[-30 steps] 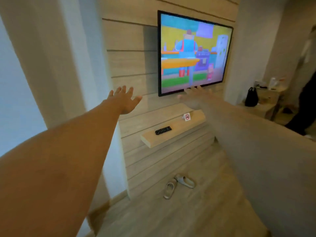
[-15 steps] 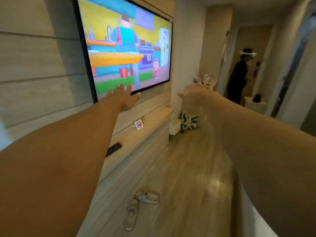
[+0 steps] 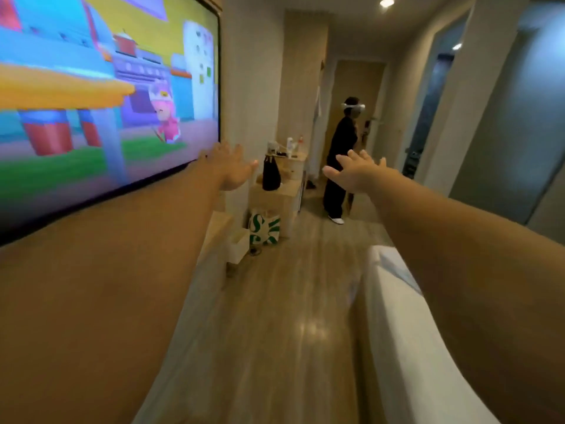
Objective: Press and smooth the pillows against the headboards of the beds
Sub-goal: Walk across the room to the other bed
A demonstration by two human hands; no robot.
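Both my arms stretch straight out in front of me at chest height. My left hand (image 3: 230,168) is open with fingers spread, holding nothing, just past the lower right corner of the television. My right hand (image 3: 357,173) is open too, fingers apart and empty, over the walkway. A white bed (image 3: 406,325) shows only as its corner and side at the lower right, under my right forearm. No pillow and no headboard are in view.
A large wall television (image 3: 101,96) fills the left. A wooden floor walkway (image 3: 284,316) runs ahead between the wall shelf and the bed. A black bag (image 3: 271,174) sits on a wooden cabinet, a green-and-white bag (image 3: 264,230) below it. A person in black (image 3: 341,166) stands down the hallway.
My view has swung to the right, from the television wall and slippers to the hallway and the bed's corner. Both hands stayed outstretched, open and empty.
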